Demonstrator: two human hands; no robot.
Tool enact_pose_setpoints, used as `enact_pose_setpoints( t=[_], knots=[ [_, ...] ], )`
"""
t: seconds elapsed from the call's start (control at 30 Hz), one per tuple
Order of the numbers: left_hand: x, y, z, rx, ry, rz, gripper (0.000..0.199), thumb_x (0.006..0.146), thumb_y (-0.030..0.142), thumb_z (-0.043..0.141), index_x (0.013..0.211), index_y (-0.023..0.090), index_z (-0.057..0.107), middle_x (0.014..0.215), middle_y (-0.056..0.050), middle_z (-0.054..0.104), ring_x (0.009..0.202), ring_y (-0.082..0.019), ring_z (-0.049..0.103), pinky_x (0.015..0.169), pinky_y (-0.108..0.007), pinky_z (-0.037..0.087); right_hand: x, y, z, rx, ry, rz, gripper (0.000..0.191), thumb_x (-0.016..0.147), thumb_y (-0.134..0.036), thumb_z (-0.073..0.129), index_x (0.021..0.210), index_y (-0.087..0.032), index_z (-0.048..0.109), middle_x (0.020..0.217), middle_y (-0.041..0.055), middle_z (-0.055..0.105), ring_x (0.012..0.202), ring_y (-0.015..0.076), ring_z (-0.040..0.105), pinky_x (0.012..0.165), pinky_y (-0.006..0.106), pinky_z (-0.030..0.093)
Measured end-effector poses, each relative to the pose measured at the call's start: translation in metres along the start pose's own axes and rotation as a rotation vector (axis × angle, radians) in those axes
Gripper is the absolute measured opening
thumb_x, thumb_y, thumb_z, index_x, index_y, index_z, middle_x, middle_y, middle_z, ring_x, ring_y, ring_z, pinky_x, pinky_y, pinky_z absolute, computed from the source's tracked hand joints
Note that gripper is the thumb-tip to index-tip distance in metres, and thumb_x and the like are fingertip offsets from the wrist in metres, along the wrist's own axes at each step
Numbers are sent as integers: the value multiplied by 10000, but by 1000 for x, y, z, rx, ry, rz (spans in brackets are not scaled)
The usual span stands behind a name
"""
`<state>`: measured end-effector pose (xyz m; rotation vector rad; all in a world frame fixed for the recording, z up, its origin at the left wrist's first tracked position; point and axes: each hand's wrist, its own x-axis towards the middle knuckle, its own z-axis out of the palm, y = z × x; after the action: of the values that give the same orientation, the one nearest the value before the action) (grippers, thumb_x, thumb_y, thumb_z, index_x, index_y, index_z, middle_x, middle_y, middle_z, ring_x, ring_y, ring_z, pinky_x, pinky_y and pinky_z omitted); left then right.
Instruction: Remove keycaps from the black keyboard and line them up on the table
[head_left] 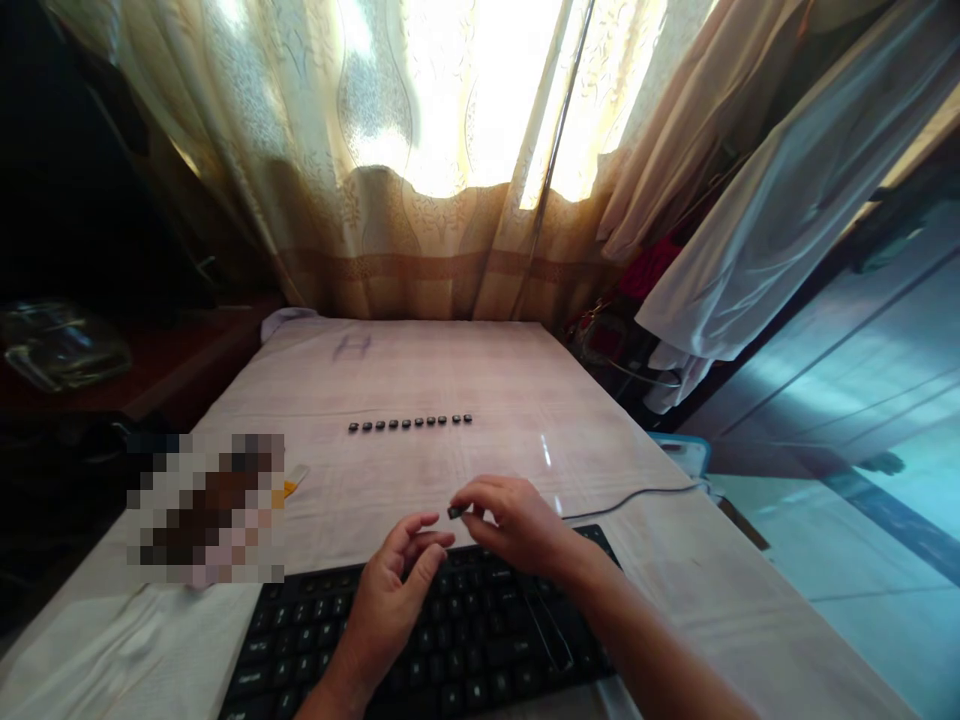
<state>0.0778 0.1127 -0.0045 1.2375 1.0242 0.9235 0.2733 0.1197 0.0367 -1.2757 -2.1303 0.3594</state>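
A small black keycap [454,512] is pinched between the thumb and fingers of my right hand [510,515], just above the top edge of a black keyboard [300,640]. My left hand [401,580] hovers over the middle of the keyboard, its fingers loosely curled and apart, holding nothing. Farther back, several black keycaps [406,424] lie in a line on the white cloth. A thin wire loop [551,630] rests on the right part of the keyboard, below my right forearm. Both arms hide some of the keys.
White cloth covers the table [465,370]. A black cable [637,495] runs right from the keyboard. At left is a pixelated patch [210,510] beside a small yellow and clear item [296,482]. Curtains [420,240] hang behind, and pale clothes [750,220] hang at right.
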Motion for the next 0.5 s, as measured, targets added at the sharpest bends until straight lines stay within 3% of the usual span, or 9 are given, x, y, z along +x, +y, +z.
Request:
enact_pose_setpoints(
  t=[0.07, 0.17, 0.27, 0.37, 0.5],
  knots=[
    [0, -2, 0, 6, 50, -7, 509, 714, 545, 690, 1070, 187, 620, 876, -81, 757, 823, -221, 697, 844, -356, 522, 15, 27, -6, 16, 73, 99, 214, 812, -111, 562, 948, -204, 697, 860, 16, 713, 711, 115, 642, 702, 221, 503],
    [0, -4, 0, 11, 73, -13, 506, 701, 576, 683, 1019, 184, 644, 837, -75, 758, 776, -212, 694, 802, -340, 538, 39, 74, -11, -137, 120, 372, 228, 831, -120, 552, 975, -206, 706, 972, 30, 723, 813, 129, 656, 775, 239, 503],
    [0, -2, 1, 10, 79, -16, 498, 688, 583, 690, 984, 184, 658, 808, -67, 758, 754, -206, 690, 783, -326, 542, 58, 114, -8, -201, 108, 461, 251, 843, -105, 530, 988, -193, 715, 1011, 64, 721, 914, 172, 656, 864, 293, 483],
    [0, 2, 2, -7, 96, -31, 512, 666, 602, 697, 964, 187, 667, 786, -63, 756, 748, -210, 692, 774, -324, 547, 69, 137, 0, -232, 65, 508, 239, 841, -121, 557, 990, -205, 725, 1017, 63, 720, 945, 183, 653, 873, 289, 472],
    [1, 1, 2, -15, 114, -59, 533, 642, 625, 701, 948, 188, 674, 777, -64, 756, 753, -215, 694, 780, -327, 549, 74, 149, 12, -263, 21, 545, 237, 857, -169, 571, 1030, -218, 725, 1053, 63, 705, 948, 179, 645, 860, 270, 460]
  ],
)
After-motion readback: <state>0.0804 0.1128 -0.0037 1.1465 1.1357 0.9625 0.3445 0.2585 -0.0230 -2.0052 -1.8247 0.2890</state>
